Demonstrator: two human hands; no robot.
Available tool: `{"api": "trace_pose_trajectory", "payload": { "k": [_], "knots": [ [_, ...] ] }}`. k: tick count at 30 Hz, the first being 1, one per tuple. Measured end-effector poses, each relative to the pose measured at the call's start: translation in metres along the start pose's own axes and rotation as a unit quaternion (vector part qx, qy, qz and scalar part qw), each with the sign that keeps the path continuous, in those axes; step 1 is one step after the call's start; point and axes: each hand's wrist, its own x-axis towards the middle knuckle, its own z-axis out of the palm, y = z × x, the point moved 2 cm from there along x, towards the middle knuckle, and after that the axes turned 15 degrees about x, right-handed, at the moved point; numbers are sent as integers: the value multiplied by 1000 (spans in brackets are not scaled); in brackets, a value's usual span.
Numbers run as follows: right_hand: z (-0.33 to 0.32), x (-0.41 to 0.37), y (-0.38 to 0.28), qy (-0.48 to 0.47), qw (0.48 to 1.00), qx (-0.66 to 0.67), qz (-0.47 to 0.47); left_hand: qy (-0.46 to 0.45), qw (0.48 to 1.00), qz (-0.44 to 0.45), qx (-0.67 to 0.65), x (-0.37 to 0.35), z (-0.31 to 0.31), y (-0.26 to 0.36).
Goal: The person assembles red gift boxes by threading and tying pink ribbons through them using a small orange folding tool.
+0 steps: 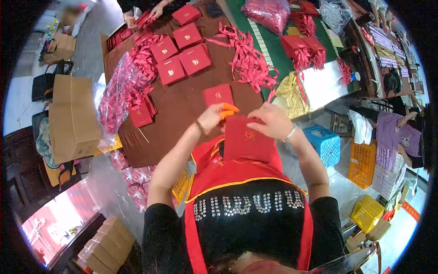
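Note:
I hold a flat red paper bag (245,141) with a gold emblem close to my chest. My right hand (273,120) grips its top edge from the right. At the bag's upper left corner, my left hand (213,116) pinches an orange tool (228,110). Another red bag (218,95) lies on the brown table cover (182,114) just beyond my hands. Several more red bags (181,55) lie flat in a group farther up the table.
Piles of red ribbon (248,59) and a clear sack of red goods (119,91) flank the bags. Cardboard boxes (70,118) stand left. Blue (325,142), orange and yellow crates (365,164) sit right. Another person's hands (155,10) work at the far end.

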Motion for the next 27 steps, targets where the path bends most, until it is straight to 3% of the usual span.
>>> {"api": "trace_pose_trajectory", "payload": {
  "k": [5,7,9,11,13,14,15,17,19,22,23,25,27],
  "knots": [
    [9,-23,47,-20,996,80,29,-28,996,-44,-69,27,8,-27],
    [10,-39,62,-39,945,290,146,-39,992,-73,-97,45,7,-33],
    [21,-61,81,-30,935,305,180,31,988,-117,-91,80,1,-54],
    [31,-83,95,-45,883,349,311,65,986,-130,-82,131,-5,-97],
    [51,-107,118,-21,894,366,257,131,981,-138,47,194,-16,-139],
    [65,-119,129,-28,889,373,265,176,954,-60,236,229,-20,-162],
    [78,-133,137,-23,884,373,281,207,886,19,414,257,-18,-180],
    [83,-139,153,-20,881,373,291,191,811,-53,550,288,-5,-152],
    [83,-141,152,-66,809,449,374,178,794,-18,581,317,9,-129],
    [104,-157,170,-55,832,460,306,155,747,41,645,366,16,-120],
    [108,-163,173,-55,826,467,311,135,722,55,676,374,20,-124],
    [98,-157,171,-78,773,497,386,129,719,52,681,391,10,-146],
    [101,-160,176,-84,768,497,394,206,673,79,706,391,-5,-152]
  ]
}}
